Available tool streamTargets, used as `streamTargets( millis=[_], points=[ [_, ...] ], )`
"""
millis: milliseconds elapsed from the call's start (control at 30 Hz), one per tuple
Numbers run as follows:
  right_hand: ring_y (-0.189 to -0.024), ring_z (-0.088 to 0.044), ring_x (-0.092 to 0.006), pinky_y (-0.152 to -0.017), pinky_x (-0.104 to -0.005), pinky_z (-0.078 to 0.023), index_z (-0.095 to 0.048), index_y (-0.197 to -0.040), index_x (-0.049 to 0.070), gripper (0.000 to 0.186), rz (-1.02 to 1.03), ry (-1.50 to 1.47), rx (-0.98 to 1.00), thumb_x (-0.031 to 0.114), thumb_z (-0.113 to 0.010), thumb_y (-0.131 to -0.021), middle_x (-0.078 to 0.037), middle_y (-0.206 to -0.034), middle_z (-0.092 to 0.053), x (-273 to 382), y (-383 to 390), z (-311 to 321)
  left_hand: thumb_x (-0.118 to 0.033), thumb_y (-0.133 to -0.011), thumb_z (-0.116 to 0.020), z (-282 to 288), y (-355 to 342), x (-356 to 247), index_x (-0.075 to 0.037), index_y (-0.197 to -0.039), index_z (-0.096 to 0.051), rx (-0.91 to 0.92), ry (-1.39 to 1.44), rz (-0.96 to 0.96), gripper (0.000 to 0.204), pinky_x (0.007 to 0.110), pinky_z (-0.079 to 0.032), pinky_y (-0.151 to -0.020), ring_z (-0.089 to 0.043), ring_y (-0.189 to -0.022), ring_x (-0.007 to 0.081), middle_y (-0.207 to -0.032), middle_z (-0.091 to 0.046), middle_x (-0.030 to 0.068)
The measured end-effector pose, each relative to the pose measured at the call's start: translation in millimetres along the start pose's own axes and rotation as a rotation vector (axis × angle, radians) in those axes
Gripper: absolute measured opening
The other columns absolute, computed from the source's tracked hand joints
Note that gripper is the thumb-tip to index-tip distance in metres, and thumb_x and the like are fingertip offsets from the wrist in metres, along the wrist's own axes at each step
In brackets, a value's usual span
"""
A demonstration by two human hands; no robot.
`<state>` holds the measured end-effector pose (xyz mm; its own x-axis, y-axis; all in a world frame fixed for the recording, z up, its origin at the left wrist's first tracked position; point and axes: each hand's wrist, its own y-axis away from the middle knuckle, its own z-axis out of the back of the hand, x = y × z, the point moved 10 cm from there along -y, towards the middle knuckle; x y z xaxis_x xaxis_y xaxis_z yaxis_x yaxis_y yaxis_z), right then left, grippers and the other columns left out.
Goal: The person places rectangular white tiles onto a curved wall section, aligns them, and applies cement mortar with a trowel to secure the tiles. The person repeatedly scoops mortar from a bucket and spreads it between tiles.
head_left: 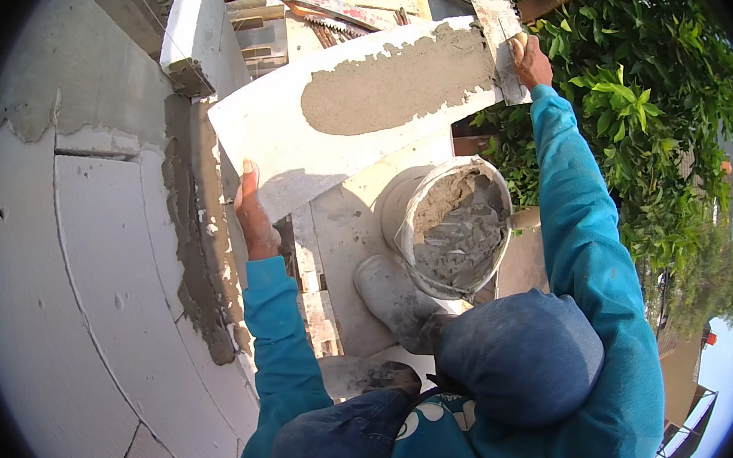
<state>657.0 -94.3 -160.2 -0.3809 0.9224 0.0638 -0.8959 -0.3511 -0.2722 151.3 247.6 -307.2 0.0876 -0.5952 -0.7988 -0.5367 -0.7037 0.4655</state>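
Note:
My left hand [252, 214] grips the near lower edge of a white lightweight block [282, 141] and holds it tilted up. A grey mortar layer [398, 84] covers its upper right half. My right hand [530, 59] is closed on the handle of a notched trowel [499, 29], whose blade lies against the block's right end. Below the block stands a bucket [407, 200] filled with grey mortar [457, 226]. My boots and knees show beneath it.
A white block wall [86, 277] with a mortar-smeared edge [195, 242] fills the left. Wooden planks [314, 276] form the platform under my feet. A saw and tools [323, 4] lie at the top. Green foliage [632, 105] is on the right.

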Motion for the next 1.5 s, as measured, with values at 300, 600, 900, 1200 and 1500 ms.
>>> streamTargets(
  millis=[300, 600, 900, 1200, 1500],
  points=[
    [-0.093, -0.065, -0.0472, -0.079, -0.0552, -0.049, -0.045, -0.112, 0.010, 0.042, -0.084, 0.152, 0.009, 0.050, -0.046, -0.098, -0.028, -0.099, -0.068, -15, -16, 6, -0.048, -0.093, -0.061, 11, -13, 11, 0.009, -0.125, -0.057, -0.019, -0.032, -0.040, 0.066, 0.033, -0.040, -0.098, -0.053, -0.113, 0.0206, -0.122, -0.060, 0.0136],
    [-0.061, -0.061, -0.0200, -0.059, -0.0362, -0.051, -0.062, -0.115, 0.004, 0.050, -0.124, -0.529, 0.082, 0.046, -0.068, -0.089, -0.010, -0.080, -0.063, -1, -13, 47, -0.047, -0.095, -0.060, 17, -8, 0, 0.012, -0.131, -0.053, -0.075, -0.041, -0.023, 0.069, 0.032, -0.036, -0.104, -0.052, -0.119, 0.0238, -0.130, -0.057, 0.0171],
    [-0.044, -0.041, -0.0086, -0.039, -0.0290, -0.033, -0.060, -0.104, 0.009, 0.042, -0.255, -0.619, 0.424, 0.049, -0.064, -0.092, 0.003, -0.060, -0.045, 13, 17, -19, -0.047, -0.093, -0.061, 3, -1, -3, 0.011, -0.127, -0.057, -0.042, 0.007, -0.029, 0.066, 0.032, -0.037, -0.103, -0.052, -0.118, 0.0217, -0.125, -0.060, 0.0146],
    [-0.043, -0.035, -0.0046, -0.037, -0.0241, -0.028, -0.053, -0.101, 0.010, 0.034, -0.305, -0.943, 0.653, 0.041, -0.065, -0.095, 0.006, -0.062, -0.041, 109, 84, -19, -0.052, -0.091, -0.062, 11, -5, 1, 0.015, -0.124, -0.056, -0.093, -0.069, -0.078, 0.074, 0.031, -0.034, -0.105, -0.051, -0.120, 0.0237, -0.124, -0.060, 0.0175],
    [-0.046, -0.037, -0.0060, -0.039, -0.0265, -0.030, -0.049, -0.099, 0.007, 0.032, -0.038, -0.987, 0.861, 0.036, -0.063, -0.097, 0.005, -0.060, -0.042, 276, 152, 5, -0.070, -0.083, -0.060, 29, -26, 24, 0.008, -0.112, -0.067, -0.149, -0.217, -0.031, 0.083, 0.035, -0.043, -0.092, -0.060, -0.106, 0.0267, -0.110, -0.067, 0.0168]
  ],
)
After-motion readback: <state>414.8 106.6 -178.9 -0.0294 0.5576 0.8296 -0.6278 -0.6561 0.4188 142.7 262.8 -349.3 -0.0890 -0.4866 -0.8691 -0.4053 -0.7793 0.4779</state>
